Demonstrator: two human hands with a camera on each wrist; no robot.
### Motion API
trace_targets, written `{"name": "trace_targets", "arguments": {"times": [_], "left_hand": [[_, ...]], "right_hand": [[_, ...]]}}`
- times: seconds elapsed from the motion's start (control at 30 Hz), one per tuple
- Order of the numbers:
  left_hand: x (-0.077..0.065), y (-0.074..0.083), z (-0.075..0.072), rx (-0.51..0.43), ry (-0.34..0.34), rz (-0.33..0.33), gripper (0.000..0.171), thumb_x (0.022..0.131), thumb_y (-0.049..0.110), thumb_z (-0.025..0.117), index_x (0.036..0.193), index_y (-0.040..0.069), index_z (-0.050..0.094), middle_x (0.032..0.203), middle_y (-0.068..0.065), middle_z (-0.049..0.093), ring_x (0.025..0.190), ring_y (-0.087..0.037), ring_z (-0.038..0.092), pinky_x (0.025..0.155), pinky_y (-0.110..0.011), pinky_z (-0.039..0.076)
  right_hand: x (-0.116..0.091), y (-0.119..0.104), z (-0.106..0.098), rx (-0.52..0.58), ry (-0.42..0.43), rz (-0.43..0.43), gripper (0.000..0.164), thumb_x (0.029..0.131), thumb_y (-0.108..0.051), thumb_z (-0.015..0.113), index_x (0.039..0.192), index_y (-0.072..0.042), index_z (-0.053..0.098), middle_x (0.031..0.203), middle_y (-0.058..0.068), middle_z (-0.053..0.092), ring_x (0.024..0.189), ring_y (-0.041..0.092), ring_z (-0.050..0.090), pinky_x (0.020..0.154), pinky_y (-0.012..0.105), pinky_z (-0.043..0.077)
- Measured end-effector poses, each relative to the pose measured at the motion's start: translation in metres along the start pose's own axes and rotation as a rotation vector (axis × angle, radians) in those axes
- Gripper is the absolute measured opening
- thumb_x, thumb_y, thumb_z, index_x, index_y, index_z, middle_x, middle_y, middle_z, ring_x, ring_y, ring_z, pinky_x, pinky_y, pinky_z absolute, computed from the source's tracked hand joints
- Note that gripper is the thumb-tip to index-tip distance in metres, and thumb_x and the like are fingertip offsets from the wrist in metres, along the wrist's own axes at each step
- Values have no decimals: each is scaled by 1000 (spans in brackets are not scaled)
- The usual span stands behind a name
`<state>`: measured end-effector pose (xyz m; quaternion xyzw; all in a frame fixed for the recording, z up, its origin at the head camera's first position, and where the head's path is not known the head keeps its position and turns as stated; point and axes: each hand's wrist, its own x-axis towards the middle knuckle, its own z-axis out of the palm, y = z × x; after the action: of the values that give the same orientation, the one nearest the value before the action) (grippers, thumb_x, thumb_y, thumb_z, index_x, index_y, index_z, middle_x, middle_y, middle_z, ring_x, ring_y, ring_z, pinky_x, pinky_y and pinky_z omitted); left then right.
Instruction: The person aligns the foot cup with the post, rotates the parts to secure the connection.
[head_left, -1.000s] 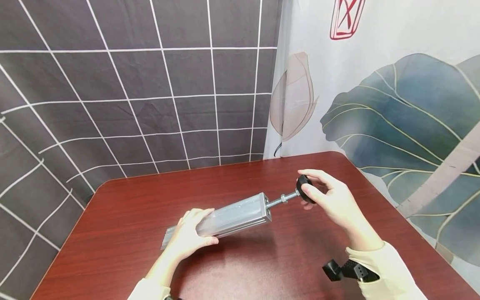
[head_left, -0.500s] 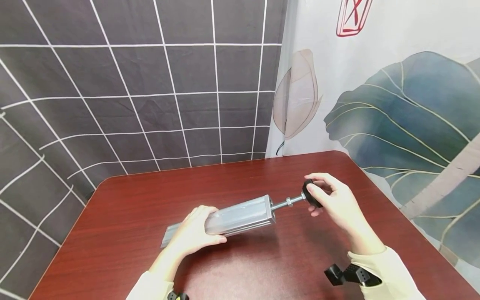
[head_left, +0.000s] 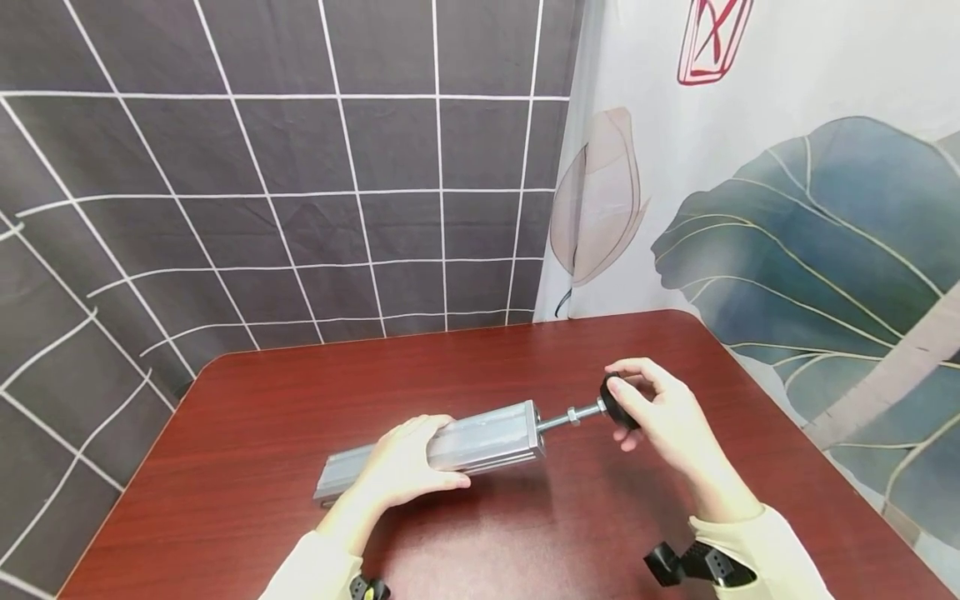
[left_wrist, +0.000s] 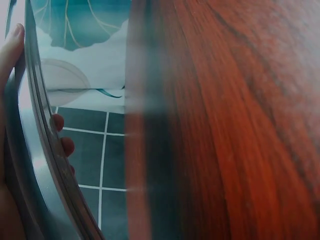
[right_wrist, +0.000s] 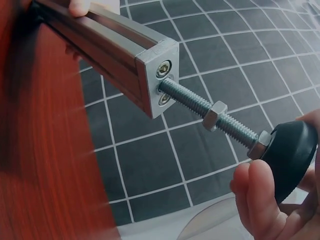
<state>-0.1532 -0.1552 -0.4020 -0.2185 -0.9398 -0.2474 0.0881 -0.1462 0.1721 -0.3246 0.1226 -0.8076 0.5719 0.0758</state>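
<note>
A silver aluminium profile (head_left: 491, 435) lies slantwise over the table, its right end apparently raised above a shadow. My left hand (head_left: 405, 462) grips it around the middle, thumb on the near side. From its end plate (right_wrist: 150, 77), which has bolt heads in it, sticks a threaded rod (right_wrist: 187, 99) with a hex nut (right_wrist: 215, 116) partway along. At the rod's outer end is a levelling foot with a round black base (right_wrist: 290, 155) and another nut (right_wrist: 260, 145) against it. My right hand (head_left: 671, 417) pinches that base between thumb and fingers. The left wrist view shows fingertips (left_wrist: 66, 146) beyond the profile.
A red-brown wooden table (head_left: 247, 425) extends around both hands, with rounded far corners. Behind it hangs a dark grey cloth (head_left: 390, 225) with white grid lines. To the right is a white curtain (head_left: 660, 233) with leaf prints.
My left hand has slid to the right along the profile, showing more of its left end. The profile now tilts less. My right hand keeps hold of the levelling foot, and the head view has shifted slightly.
</note>
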Motion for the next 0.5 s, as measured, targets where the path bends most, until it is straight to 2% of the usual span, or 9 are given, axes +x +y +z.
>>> {"name": "trace_targets", "arguments": {"times": [0.2, 0.3, 0.4, 0.5], "left_hand": [[-3, -1, 1, 8, -4, -16, 69, 60, 54, 79, 115, 16, 61, 109, 2, 63, 102, -16, 57, 86, -41, 43], [-4, -1, 1, 5, -5, -16, 69, 60, 54, 79, 115, 17, 61, 107, 3, 63, 100, -16, 57, 85, -41, 44], [-5, -2, 0, 2, -4, -18, 69, 60, 54, 79, 115, 17, 60, 107, 3, 63, 99, -15, 57, 85, -41, 44], [-5, -2, 0, -14, 2, -27, 69, 60, 53, 80, 115, 17, 60, 108, 3, 62, 101, -15, 57, 86, -41, 44]], "right_hand": [[-1, 0, 1, -36, -48, 171, 36, 95, -32, 54, 115, -3, 50, 80, 15, 54, 44, 28, 58, 42, 39, 49], [-1, 1, 1, -30, -84, 226, 40, 96, -37, 50, 115, -1, 47, 78, 15, 53, 45, 30, 59, 42, 40, 49], [-2, 4, -3, 23, -154, 230, 44, 98, -37, 46, 120, 1, 44, 82, 19, 53, 51, 32, 62, 46, 42, 51], [-5, 8, -11, 101, -275, 176, 45, 99, -25, 46, 132, 4, 35, 101, 26, 51, 64, 33, 66, 56, 44, 53]]}}
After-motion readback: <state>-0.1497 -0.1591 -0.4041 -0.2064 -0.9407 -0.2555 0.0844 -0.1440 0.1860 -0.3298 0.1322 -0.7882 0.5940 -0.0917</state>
